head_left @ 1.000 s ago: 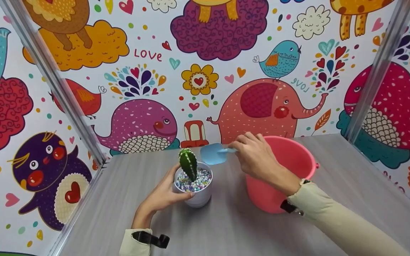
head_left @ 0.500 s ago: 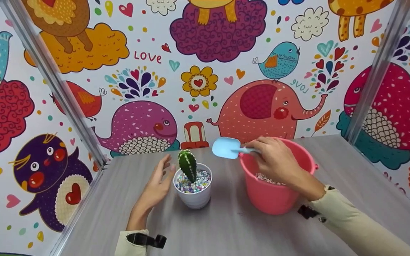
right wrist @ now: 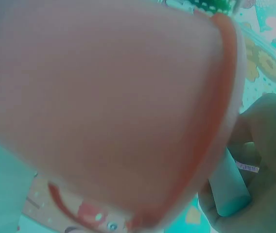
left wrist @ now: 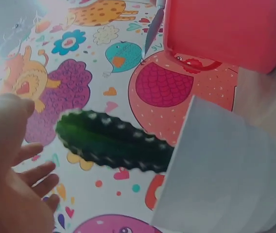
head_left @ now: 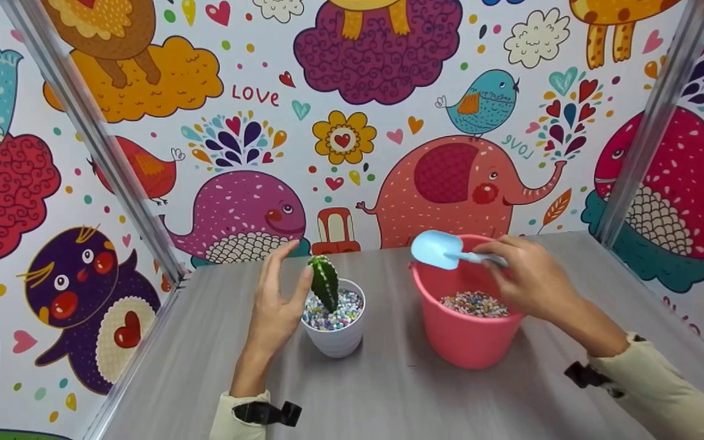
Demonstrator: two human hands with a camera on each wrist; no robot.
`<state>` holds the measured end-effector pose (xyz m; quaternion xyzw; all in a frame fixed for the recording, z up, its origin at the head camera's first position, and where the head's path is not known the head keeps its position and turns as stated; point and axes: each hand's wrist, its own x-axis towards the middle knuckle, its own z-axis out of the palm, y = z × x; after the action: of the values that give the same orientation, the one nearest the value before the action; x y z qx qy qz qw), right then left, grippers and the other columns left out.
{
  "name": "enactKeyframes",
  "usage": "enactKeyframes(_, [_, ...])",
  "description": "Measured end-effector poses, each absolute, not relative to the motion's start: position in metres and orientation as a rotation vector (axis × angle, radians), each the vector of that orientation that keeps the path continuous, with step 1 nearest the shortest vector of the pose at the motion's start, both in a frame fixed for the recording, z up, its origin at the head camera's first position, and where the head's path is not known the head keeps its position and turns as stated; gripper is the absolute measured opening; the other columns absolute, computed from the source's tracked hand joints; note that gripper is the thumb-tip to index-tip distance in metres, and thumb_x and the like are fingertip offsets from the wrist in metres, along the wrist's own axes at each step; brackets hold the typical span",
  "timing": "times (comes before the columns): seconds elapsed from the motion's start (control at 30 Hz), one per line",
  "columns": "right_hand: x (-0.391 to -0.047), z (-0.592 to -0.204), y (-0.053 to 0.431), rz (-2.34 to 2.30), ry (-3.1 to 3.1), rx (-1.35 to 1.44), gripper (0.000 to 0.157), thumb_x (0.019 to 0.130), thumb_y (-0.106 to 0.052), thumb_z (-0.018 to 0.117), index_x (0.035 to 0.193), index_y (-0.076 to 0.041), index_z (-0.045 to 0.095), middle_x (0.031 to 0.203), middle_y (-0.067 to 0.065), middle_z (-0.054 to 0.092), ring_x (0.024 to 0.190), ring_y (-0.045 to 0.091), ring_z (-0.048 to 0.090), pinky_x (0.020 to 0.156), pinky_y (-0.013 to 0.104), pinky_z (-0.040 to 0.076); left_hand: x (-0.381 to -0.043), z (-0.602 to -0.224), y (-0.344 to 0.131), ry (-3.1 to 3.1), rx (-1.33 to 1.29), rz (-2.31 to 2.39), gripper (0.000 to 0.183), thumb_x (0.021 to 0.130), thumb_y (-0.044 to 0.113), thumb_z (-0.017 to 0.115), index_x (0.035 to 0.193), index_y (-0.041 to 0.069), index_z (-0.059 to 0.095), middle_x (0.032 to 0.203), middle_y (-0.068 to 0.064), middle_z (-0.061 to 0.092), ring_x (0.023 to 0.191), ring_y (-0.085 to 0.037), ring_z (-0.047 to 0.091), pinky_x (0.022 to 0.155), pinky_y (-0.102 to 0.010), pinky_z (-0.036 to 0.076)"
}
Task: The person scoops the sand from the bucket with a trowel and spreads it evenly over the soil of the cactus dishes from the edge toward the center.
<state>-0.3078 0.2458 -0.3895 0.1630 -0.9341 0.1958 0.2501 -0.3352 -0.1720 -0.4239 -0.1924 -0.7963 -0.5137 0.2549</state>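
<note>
My right hand grips the handle of a light blue toy shovel, its blade held over the left part of the pink bucket's rim. In the right wrist view, fingers curl round the shovel handle beside the bucket wall. Small multicoloured pebbles lie at the bucket's bottom. To the left stands a white pot filled with pastel pebbles, and a green cactus rises from it, leaning slightly. Fingers spread and holding nothing, my left hand is just left of the cactus.
Pot and bucket share a grey wood-grain table, with a strip of tabletop between them. Behind it rises a wall printed with cartoon animals, framed by a metal post on the left and another post on the right.
My left hand has let go of the pot and lifted to beside the cactus. The right hand has carried the shovel rightward from near the pot to over the bucket, uncovering the pebbles inside.
</note>
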Motion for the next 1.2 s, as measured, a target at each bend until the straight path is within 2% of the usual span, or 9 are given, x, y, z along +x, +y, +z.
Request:
enactKeyframes(0.13, [-0.303,-0.388,0.263,0.570,-2.581,0.406,0.030,0.092,-0.009,0.084,0.122,-0.012,0.081,0.122,0.016,0.077,0.102,0.035,0.071,0.077,0.053,0.067,-0.330,-0.413,-0.158,-2.081,-0.611,-1.236,0.052,0.105,0.027,0.073,0.154,0.015,0.058,0.159,-0.005,0.056,0.154,-0.022,0.046,0.131,-0.058,0.035])
enactKeyframes(0.23, [-0.304,-0.387,0.272,0.563,-2.611,0.402,0.030,0.092,-0.009,0.083,0.121,-0.012,0.081,0.123,0.016,0.077,0.104,0.036,0.072,0.077,0.054,0.068,-0.326,-0.407,-0.147,-2.072,-0.679,-1.063,0.051,0.102,0.024,0.075,0.150,0.013,0.061,0.155,-0.006,0.060,0.151,-0.026,0.050,0.129,-0.054,0.037])
enactKeyframes(0.4, [-0.313,-0.386,0.280,0.510,-2.702,0.389,0.031,0.088,-0.009,0.085,0.119,-0.011,0.082,0.115,0.013,0.078,0.099,0.032,0.071,0.072,0.048,0.067,-0.320,-0.407,-0.127,-2.095,-0.760,-0.803,0.048,0.100,0.022,0.078,0.145,0.011,0.065,0.149,-0.006,0.064,0.146,-0.027,0.054,0.126,-0.051,0.042])
enactKeyframes(0.63, [-0.330,-0.387,0.278,0.530,-2.874,0.375,0.029,0.086,-0.005,0.084,0.115,-0.009,0.083,0.111,0.013,0.078,0.097,0.031,0.070,0.066,0.037,0.063,-0.312,-0.418,-0.085,-2.181,-0.925,-0.588,0.047,0.100,0.025,0.078,0.143,0.013,0.066,0.147,-0.004,0.065,0.141,-0.020,0.059,0.123,-0.038,0.049])
enactKeyframes(0.77, [-0.339,-0.389,0.273,0.476,-2.927,0.378,0.032,0.082,0.000,0.086,0.112,-0.009,0.083,0.109,0.013,0.078,0.097,0.032,0.070,0.062,0.035,0.061,-0.315,-0.430,-0.057,-2.269,-1.007,-0.729,0.049,0.105,0.033,0.072,0.149,0.014,0.061,0.151,-0.004,0.061,0.139,-0.017,0.061,0.119,-0.034,0.052])
enactKeyframes(0.9, [-0.347,-0.396,0.265,0.384,-2.910,0.408,0.037,0.079,0.001,0.089,0.114,-0.009,0.083,0.109,0.013,0.080,0.098,0.032,0.071,0.059,0.036,0.060,-0.322,-0.447,-0.031,-2.393,-1.001,-0.972,0.060,0.108,0.048,0.064,0.156,0.014,0.050,0.161,-0.009,0.048,0.141,-0.021,0.060,0.118,-0.040,0.054])
enactKeyframes(1.03, [-0.352,-0.407,0.256,0.230,-2.843,0.475,0.032,0.081,-0.001,0.087,0.111,-0.008,0.084,0.105,0.012,0.081,0.097,0.033,0.071,0.071,0.044,0.060,-0.328,-0.464,-0.014,-2.424,-0.953,-1.224,0.059,0.109,0.053,0.058,0.153,0.014,0.049,0.167,-0.013,0.036,0.144,-0.026,0.057,0.117,-0.045,0.055])
enactKeyframes(1.2, [-0.353,-0.414,0.249,0.011,-2.815,0.534,0.021,0.080,-0.005,0.091,0.100,-0.006,0.084,0.097,0.013,0.078,0.093,0.032,0.064,0.082,0.049,0.051,-0.330,-0.475,-0.007,-2.337,-0.878,-1.486,0.050,0.103,0.047,0.067,0.139,0.014,0.057,0.165,-0.011,0.037,0.142,-0.024,0.057,0.108,-0.038,0.061])
